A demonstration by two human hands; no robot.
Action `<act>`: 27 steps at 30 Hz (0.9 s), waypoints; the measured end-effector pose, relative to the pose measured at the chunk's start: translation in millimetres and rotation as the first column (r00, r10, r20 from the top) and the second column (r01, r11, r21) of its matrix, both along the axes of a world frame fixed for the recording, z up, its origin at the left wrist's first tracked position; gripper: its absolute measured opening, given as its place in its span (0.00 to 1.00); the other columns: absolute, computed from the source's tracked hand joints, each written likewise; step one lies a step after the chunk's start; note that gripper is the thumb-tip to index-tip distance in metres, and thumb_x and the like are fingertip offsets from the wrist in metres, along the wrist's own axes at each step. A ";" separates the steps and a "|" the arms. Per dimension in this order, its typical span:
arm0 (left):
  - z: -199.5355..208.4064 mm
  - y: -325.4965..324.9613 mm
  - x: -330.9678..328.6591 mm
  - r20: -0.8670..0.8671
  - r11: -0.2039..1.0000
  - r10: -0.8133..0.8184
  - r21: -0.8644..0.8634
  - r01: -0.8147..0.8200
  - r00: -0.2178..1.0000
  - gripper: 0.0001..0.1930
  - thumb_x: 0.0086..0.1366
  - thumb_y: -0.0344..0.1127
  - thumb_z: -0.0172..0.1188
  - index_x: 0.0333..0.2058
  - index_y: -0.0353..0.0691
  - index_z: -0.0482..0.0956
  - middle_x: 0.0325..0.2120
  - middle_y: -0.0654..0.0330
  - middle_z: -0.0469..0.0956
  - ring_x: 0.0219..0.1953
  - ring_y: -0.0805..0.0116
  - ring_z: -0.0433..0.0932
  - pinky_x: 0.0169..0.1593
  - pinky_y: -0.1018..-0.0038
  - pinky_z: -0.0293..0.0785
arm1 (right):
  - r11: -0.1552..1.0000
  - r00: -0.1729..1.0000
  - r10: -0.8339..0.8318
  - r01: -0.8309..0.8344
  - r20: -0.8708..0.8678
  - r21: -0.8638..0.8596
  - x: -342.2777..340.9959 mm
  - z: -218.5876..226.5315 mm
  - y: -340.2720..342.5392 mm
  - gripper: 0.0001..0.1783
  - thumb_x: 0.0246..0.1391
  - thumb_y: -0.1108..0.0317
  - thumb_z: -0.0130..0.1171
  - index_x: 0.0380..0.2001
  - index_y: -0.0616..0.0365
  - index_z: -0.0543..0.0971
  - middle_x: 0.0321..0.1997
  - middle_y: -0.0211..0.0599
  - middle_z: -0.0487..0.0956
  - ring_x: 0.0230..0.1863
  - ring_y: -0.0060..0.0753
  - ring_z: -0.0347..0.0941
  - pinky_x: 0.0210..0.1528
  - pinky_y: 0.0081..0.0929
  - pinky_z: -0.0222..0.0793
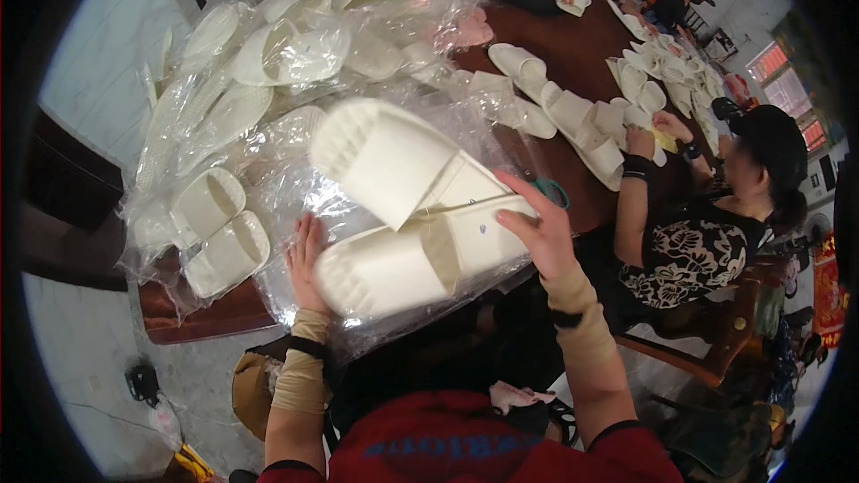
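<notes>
A pair of white slide slippers [385, 273] is in front of me, one slipper [385, 156] fanned out above the other, and their heel ends meet at the right. My right hand [544, 231] grips them there, with the thumb on top of the lower slipper's heel. Beside the lower slipper's toe is my left hand [306, 264], its fingers stretched out over the clear plastic; whether it touches the toe I cannot tell. Just left of that hand lies another white pair [219, 233]. Part of the upper slipper's heel is hidden behind the lower one and my right fingers.
Clear plastic bags [295, 0] with several white slippers fill the table's left. More slippers [582, 121] lie along the dark red tabletop [586, 45]. Green-handled scissors [553, 190] lie past my right hand. A co-worker [716, 215] sits at the right; others work farther back.
</notes>
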State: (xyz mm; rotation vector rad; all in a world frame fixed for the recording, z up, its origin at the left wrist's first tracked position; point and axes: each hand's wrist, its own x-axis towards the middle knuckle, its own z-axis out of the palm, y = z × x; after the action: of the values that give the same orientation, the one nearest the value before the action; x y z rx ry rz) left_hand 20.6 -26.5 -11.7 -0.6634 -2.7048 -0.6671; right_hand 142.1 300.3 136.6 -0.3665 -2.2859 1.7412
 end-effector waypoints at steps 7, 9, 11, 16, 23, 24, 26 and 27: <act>11.0 0.4 2.8 0.065 0.997 0.015 0.069 -0.019 0.998 0.25 0.68 0.34 0.50 0.63 0.41 0.63 0.66 0.57 0.60 0.70 0.56 0.54 0.69 0.52 0.44 | 0.978 0.997 -0.060 0.049 0.047 0.204 -19.0 -118.2 48.2 0.27 0.50 0.68 0.65 0.56 0.53 0.76 0.48 0.42 0.81 0.49 0.33 0.77 0.52 0.27 0.69; 13.8 -9.0 1.3 0.094 0.995 -0.002 0.102 -0.008 0.996 0.26 0.66 0.34 0.53 0.63 0.42 0.63 0.66 0.57 0.59 0.70 0.55 0.54 0.69 0.52 0.44 | 0.992 0.997 -0.056 0.049 0.054 0.118 -24.1 -119.2 42.2 0.27 0.50 0.69 0.65 0.55 0.54 0.76 0.49 0.42 0.81 0.48 0.32 0.77 0.51 0.28 0.70; 19.2 -20.1 -5.6 0.156 0.997 -0.068 0.039 0.062 0.986 0.27 0.65 0.35 0.55 0.63 0.43 0.63 0.67 0.57 0.58 0.70 0.55 0.53 0.69 0.51 0.45 | 0.997 0.996 -0.070 0.067 0.056 0.041 -29.0 -108.6 37.5 0.26 0.50 0.69 0.64 0.55 0.54 0.76 0.49 0.42 0.80 0.47 0.32 0.77 0.50 0.28 0.71; 79.7 -8.8 5.0 0.200 0.970 -0.173 -0.134 0.202 0.964 0.26 0.62 0.34 0.60 0.60 0.44 0.68 0.63 0.55 0.64 0.65 0.53 0.62 0.64 0.53 0.58 | 0.994 0.993 -0.112 0.112 0.034 0.003 -35.3 -107.1 39.3 0.25 0.50 0.70 0.64 0.53 0.55 0.76 0.52 0.43 0.78 0.47 0.31 0.78 0.52 0.28 0.71; 107.3 41.3 22.3 0.149 0.913 -0.373 0.235 0.334 0.916 0.19 0.61 0.22 0.53 0.51 0.40 0.76 0.52 0.52 0.76 0.50 0.51 0.77 0.51 0.64 0.75 | 0.847 0.907 -0.352 0.414 -0.232 0.333 -50.3 -82.8 101.2 0.14 0.52 0.73 0.61 0.43 0.55 0.79 0.37 0.42 0.78 0.40 0.44 0.76 0.43 0.33 0.71; 103.3 47.5 20.2 0.149 0.910 -0.380 0.234 0.341 0.913 0.19 0.61 0.22 0.53 0.51 0.40 0.76 0.52 0.52 0.76 0.50 0.51 0.77 0.51 0.64 0.75 | 0.844 0.878 -0.473 0.476 -0.077 0.246 -43.8 -85.6 119.1 0.15 0.51 0.73 0.61 0.44 0.53 0.78 0.38 0.42 0.79 0.41 0.45 0.76 0.44 0.35 0.72; 86.9 61.8 13.6 0.177 0.838 -0.497 0.353 0.417 0.849 0.20 0.61 0.21 0.53 0.52 0.41 0.76 0.54 0.52 0.74 0.51 0.52 0.76 0.52 0.65 0.74 | 0.792 0.931 -0.364 0.299 0.018 0.532 -21.6 -115.8 156.9 0.19 0.49 0.73 0.62 0.47 0.51 0.76 0.39 0.43 0.77 0.43 0.47 0.75 0.45 0.38 0.72; 77.4 65.4 9.8 0.157 0.841 -0.510 0.299 0.452 0.845 0.22 0.59 0.21 0.54 0.53 0.41 0.75 0.53 0.53 0.75 0.48 0.52 0.76 0.51 0.66 0.74 | 0.665 0.953 -0.259 0.058 0.157 0.745 -19.3 -126.9 165.3 0.23 0.48 0.72 0.63 0.50 0.49 0.74 0.41 0.43 0.76 0.45 0.48 0.74 0.47 0.41 0.72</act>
State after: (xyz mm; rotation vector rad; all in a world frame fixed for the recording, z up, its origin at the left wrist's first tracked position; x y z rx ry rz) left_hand 30.4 38.8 65.7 -1.2946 -2.5854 -1.2591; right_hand 122.8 465.6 9.7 -0.6113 -2.7865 0.5850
